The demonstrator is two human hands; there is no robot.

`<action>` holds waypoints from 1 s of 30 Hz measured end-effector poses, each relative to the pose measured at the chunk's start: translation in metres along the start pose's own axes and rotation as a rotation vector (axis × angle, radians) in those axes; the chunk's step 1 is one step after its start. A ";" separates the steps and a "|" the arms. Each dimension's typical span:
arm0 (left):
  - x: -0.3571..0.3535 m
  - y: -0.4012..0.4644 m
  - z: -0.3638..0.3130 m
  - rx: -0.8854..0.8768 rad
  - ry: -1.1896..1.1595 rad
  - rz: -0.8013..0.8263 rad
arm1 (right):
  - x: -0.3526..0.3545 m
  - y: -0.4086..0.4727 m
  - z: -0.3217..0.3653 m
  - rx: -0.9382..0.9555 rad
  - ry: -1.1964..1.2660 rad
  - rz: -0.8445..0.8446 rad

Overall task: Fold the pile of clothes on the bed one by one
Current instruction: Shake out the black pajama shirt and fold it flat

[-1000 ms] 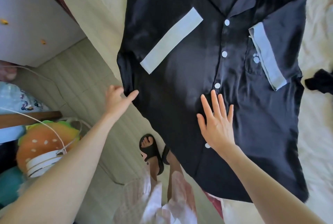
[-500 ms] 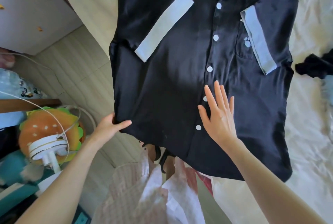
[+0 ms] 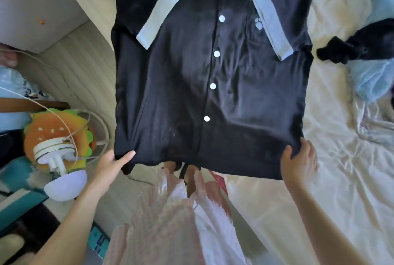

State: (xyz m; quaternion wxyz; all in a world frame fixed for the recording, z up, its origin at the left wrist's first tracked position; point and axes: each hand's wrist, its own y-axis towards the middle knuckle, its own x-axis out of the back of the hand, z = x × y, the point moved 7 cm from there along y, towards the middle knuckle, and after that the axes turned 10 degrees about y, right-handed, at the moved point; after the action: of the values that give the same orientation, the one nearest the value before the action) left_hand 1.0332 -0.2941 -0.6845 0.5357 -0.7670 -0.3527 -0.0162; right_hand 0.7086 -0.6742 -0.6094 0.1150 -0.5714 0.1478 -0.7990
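It was a bedroom in a home. A bed (image 3: 319, 211) with a rumpled cream sheet filled the right side, with a black shirt (image 3: 191, 83) spread across its edge and more clothes (image 3: 366, 51) heaped farther right. Pale wood flooring (image 3: 70, 73) ran alongside, where a hamburger-shaped cushion (image 3: 42, 130), a small white fan (image 3: 59, 171) and a white cabinet (image 3: 32, 5) stood.
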 end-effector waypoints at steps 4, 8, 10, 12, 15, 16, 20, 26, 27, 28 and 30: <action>-0.004 -0.021 0.005 0.066 -0.183 0.008 | 0.002 0.009 -0.064 -0.301 0.115 0.132; -0.008 -0.037 0.005 0.130 -0.374 0.031 | 0.002 0.005 -0.084 -0.467 0.416 0.217; -0.009 -0.043 0.005 0.156 -0.450 -0.011 | -0.004 -0.002 -0.088 -0.589 0.595 0.293; -0.009 -0.047 0.006 0.213 -0.529 -0.066 | -0.009 -0.012 -0.091 -0.680 0.686 0.347; -0.009 -0.053 0.007 0.302 -0.634 -0.108 | -0.012 -0.027 -0.099 -0.781 0.773 0.347; -0.008 -0.056 0.006 0.324 -0.648 -0.119 | -0.011 -0.031 -0.100 -0.796 0.801 0.338; -0.002 -0.074 -0.001 0.354 -0.687 -0.144 | -0.002 -0.042 -0.107 -0.868 0.919 0.293; 0.005 -0.096 -0.012 0.327 -0.712 -0.134 | 0.006 -0.059 -0.109 -1.033 1.173 0.302; 0.007 -0.099 -0.016 0.318 -0.723 -0.144 | 0.007 -0.061 -0.107 -1.049 1.194 0.320; 0.009 -0.102 -0.020 0.311 -0.742 -0.158 | 0.009 -0.062 -0.103 -1.055 1.216 0.333; 0.014 -0.106 -0.029 0.293 -0.762 -0.177 | 0.015 -0.060 -0.094 -1.028 1.239 0.335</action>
State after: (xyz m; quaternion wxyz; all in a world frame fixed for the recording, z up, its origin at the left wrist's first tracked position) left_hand 0.9950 -0.2920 -0.5806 0.4668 -0.6004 -0.5890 0.2732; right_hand 0.6137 -0.6141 -0.6024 -0.1457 0.0216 0.6153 -0.7744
